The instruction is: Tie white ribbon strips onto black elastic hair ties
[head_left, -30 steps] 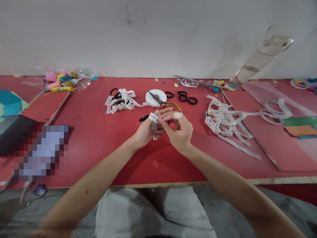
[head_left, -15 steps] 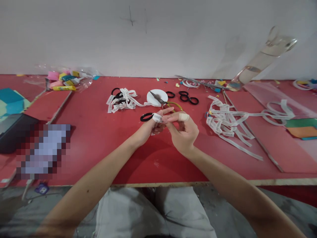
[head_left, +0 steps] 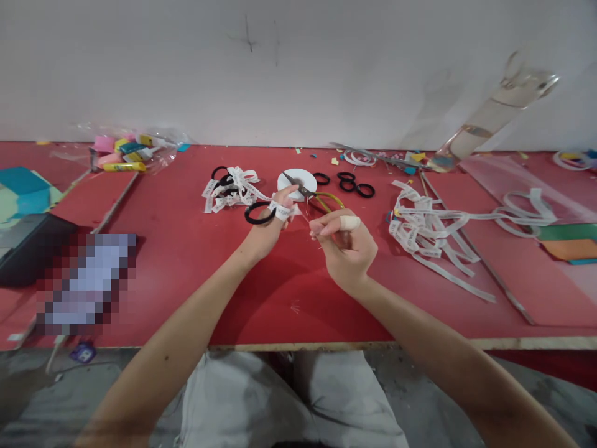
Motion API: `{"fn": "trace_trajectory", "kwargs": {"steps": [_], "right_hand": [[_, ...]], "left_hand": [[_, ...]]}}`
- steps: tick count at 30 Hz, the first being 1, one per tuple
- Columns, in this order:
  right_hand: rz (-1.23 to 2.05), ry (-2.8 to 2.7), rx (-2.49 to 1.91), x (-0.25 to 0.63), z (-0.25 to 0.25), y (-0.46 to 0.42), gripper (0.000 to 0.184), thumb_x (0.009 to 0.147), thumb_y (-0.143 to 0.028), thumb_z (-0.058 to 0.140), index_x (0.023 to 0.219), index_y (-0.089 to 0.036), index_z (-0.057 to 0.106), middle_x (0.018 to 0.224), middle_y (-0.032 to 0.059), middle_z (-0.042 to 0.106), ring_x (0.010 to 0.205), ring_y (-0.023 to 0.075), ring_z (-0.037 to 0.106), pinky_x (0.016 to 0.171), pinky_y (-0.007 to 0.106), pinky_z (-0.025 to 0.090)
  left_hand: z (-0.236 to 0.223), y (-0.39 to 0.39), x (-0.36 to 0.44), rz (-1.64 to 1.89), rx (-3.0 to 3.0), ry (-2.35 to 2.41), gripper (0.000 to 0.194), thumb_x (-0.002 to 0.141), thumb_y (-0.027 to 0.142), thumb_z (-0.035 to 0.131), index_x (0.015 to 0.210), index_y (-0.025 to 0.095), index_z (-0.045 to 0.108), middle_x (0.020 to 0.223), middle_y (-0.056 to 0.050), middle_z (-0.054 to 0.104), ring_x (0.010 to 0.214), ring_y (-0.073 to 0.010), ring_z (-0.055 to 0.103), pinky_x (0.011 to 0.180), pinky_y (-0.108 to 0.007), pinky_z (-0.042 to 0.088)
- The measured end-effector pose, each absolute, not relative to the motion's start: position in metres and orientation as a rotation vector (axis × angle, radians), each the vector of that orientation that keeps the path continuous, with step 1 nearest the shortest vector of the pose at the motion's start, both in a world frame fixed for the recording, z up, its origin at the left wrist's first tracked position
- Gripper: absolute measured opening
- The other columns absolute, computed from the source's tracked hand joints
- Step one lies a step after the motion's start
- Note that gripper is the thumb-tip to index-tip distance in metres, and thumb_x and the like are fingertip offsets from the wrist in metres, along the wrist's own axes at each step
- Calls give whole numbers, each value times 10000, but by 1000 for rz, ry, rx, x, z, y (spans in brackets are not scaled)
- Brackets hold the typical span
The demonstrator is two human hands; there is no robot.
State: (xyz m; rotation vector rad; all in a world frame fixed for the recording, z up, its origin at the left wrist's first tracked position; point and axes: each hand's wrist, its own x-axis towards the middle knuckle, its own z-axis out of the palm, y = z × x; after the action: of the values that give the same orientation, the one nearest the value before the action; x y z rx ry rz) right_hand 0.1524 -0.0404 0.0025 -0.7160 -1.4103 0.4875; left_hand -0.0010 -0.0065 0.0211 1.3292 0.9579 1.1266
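Observation:
My left hand [head_left: 265,235] is closed on a black hair tie [head_left: 249,215] with a white printed ribbon [head_left: 282,212] across it. The black loop sticks out on the left, and a ribbon end pokes out on the right. Beside it, my right hand [head_left: 347,246], a beige bandage on one finger, pinches thumb and fingertips together. What it pinches is too thin to make out. Just beyond my hands, yellow-handled scissors [head_left: 332,199] rest with their blades on a white round disc [head_left: 285,180].
Black hair ties [head_left: 347,181] lie behind the scissors. Ribbon-tied hair ties [head_left: 233,186] sit left, and a ribbon pile [head_left: 415,230] right. A tilted clear bottle [head_left: 489,118] leans at the back wall. A phone [head_left: 91,283] and a bag of colourful items [head_left: 125,149] are left.
My hands have drawn apart. The left one has moved left with the hair tie and ribbon, showing more of the black loop; the right stays nearly in place, still pinched.

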Motion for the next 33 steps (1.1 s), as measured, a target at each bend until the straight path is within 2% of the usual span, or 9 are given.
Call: {"fn": "trace_trajectory", "kwargs": {"steps": [5, 10, 14, 17, 20, 22, 24, 28, 33], "right_hand": [[353, -1632, -625, 154, 6, -39, 141, 837, -98, 662, 858, -232, 626, 845, 15, 689, 775, 152, 683, 685, 310, 590], [375, -1624, -653, 156, 8, -35, 154, 856, -188, 667, 1005, -211, 637, 964, 55, 667, 802, 152, 648, 672, 312, 573], [318, -1598, -734, 161, 10, -32, 98, 923, -252, 582, 976, -218, 658, 969, 63, 665, 943, 187, 639, 824, 373, 553], [433, -1648, -796, 164, 11, -28, 151, 945, -290, 556, 1035, -225, 658, 1021, 68, 676, 1031, 195, 625, 954, 411, 506], [767, -1744, -815, 164, 11, -25, 292, 906, -331, 626, 1182, -236, 612, 1083, 59, 697, 1088, 188, 632, 1002, 393, 492], [1009, -1728, -794, 162, 10, -23, 337, 871, -343, 672, 1183, -226, 621, 1062, 50, 707, 1036, 172, 662, 953, 347, 528], [1153, -1645, -785, 161, 9, -23, 286, 845, -350, 698, 1090, -204, 670, 986, 40, 714, 924, 151, 685, 864, 304, 564], [1217, -1414, -787, 162, 9, -24, 186, 843, -349, 701, 959, -204, 711, 827, 9, 705, 737, 113, 678, 698, 247, 584], [1229, -1275, -762, 164, 8, -22, 149, 862, -336, 686, 973, -245, 727, 838, -2, 702, 765, 106, 689, 701, 222, 595]], "left_hand": [[16, 0, -7, 1031, 1659, 955, 486, 959, 545, 384, 1162, 186, 641, 780, -22, 505, 692, -138, 425, 642, -251, 373], [12, -1, -6, 944, 1790, 893, 502, 957, 544, 403, 1239, 176, 597, 943, -58, 623, 832, -172, 531, 828, -319, 438], [12, -2, -8, 877, 1801, 866, 470, 967, 502, 407, 1255, 176, 587, 935, -58, 654, 869, -178, 580, 854, -323, 461], [12, -5, -11, 728, 1892, 811, 383, 919, 466, 521, 1094, 155, 658, 859, -49, 676, 846, -185, 618, 856, -322, 484], [10, -8, -11, 517, 2027, 754, 304, 892, 416, 549, 851, 142, 676, 757, -44, 658, 739, -176, 612, 757, -305, 499], [8, -10, -8, 459, 2080, 714, 286, 881, 401, 554, 804, 145, 657, 786, -51, 656, 760, -177, 609, 752, -300, 496], [8, -11, -7, 418, 2061, 724, 293, 871, 432, 563, 833, 154, 646, 833, -45, 654, 800, -177, 602, 776, -299, 490], [18, -13, -7, 318, 1864, 767, 404, 869, 556, 528, 806, 159, 575, 791, -17, 582, 763, -153, 536, 748, -290, 452], [27, -13, -9, 460, 1602, 590, 488, 899, 630, 432, 754, 165, 459, 719, 3, 424, 654, -106, 370, 628, -265, 326]]}}
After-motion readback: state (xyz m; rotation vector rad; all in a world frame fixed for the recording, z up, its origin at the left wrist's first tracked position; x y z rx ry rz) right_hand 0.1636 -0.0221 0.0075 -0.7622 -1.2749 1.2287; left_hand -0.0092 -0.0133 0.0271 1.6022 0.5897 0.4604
